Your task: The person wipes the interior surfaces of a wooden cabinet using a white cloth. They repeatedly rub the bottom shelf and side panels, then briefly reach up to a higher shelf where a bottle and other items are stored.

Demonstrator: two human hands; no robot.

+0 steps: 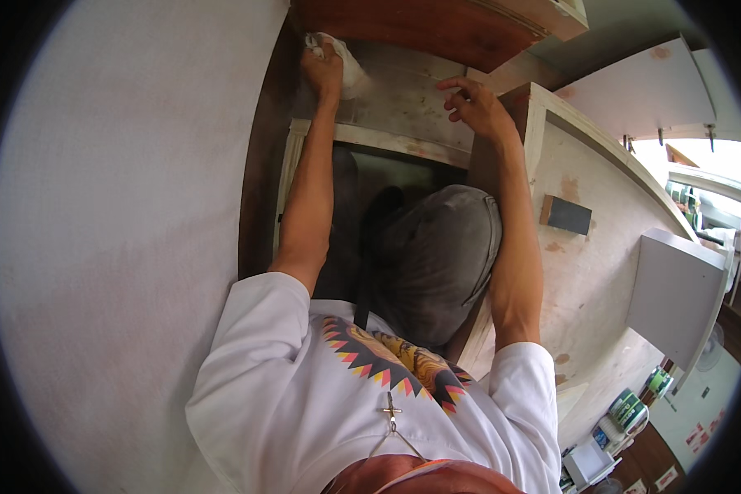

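Note:
My left hand (pixel 322 71) grips a crumpled white cloth (pixel 351 77) at the far left end of a worn, dusty wooden surface (pixel 407 92). Part of the cloth spreads to the right of my fingers and rests on that surface. My right hand (pixel 474 106) is empty, its fingers loosely bent and apart, above the right end of the same surface. Just below my right hand stands the side of an off-white wooden cabinet (pixel 534 136). A pale front rail (pixel 401 141) edges the surface, with a dark opening under it beside my knee.
A sanding block (pixel 568 215) lies on the blotchy cabinet panel to my right. Reddish-brown wood (pixel 420 28) overhangs the far side. A pale wall (pixel 129 216) rises close on my left. Green-and-white paint containers (pixel 628 410) and a grey-white box-like piece (pixel 676 296) are farther right.

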